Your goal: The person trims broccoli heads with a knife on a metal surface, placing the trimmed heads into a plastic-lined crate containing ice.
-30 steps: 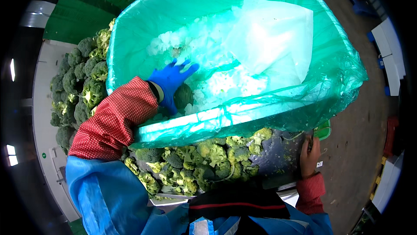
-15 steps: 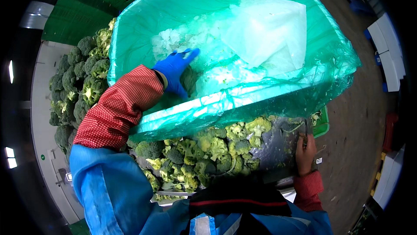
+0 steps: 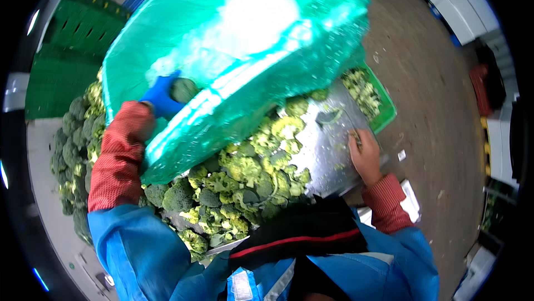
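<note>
My left hand [image 3: 162, 98], in a blue glove, reaches inside the green plastic liner [image 3: 311, 51]. Its fingers curl round a head of broccoli [image 3: 184, 90] near the liner's front wall. Pale ice [image 3: 167, 63] and a white sheet [image 3: 261, 9] lie in the liner. Bare and closed, my right hand [image 3: 367, 157] is over the right end of the metal table [image 3: 328, 151]. A small, thin, dark piece shows between its fingers, too little to name. Many cut broccoli pieces [image 3: 245, 173] cover the table before me.
A heap of broccoli heads [image 3: 72, 134] stands at the left, below stacked green crates [image 3: 83, 28]. Right of the table is a green crate [image 3: 384, 115] holding broccoli trimmings [image 3: 361, 91]. White boxes [image 3: 453, 1] stand beyond the floor at the far right.
The view has swung, so the liner sits further left and more tilted. More of the table and the green crate shows. My left hand has closed round the broccoli head.
</note>
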Demonstrator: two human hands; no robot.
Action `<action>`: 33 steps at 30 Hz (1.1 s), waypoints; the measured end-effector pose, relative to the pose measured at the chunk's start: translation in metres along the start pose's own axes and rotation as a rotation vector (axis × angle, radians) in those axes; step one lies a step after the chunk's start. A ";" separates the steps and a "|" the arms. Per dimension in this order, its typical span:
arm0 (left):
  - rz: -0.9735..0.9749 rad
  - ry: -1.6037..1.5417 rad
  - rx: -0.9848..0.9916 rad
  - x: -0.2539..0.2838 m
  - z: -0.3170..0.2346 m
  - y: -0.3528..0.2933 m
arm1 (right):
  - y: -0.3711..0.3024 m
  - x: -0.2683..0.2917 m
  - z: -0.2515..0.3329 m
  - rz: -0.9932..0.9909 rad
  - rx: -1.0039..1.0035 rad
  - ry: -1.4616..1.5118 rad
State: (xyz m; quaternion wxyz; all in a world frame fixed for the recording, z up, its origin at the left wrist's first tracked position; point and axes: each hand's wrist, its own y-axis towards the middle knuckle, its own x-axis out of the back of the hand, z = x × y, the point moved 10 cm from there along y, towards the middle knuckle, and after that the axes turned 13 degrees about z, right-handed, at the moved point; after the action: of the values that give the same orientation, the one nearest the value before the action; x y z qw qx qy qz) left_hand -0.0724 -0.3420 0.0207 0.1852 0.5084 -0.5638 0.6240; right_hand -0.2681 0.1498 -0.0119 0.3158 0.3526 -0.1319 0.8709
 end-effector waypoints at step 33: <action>0.179 -2.385 -0.187 -0.198 -0.366 0.023 | -0.045 0.014 0.007 0.157 0.002 -0.060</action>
State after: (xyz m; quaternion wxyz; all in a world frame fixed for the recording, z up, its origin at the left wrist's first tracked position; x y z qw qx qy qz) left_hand -0.1645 0.0456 -0.1020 -0.4616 0.7098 -0.4569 -0.2727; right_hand -0.2431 0.1877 0.0029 0.2422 0.3676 -0.1677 0.8821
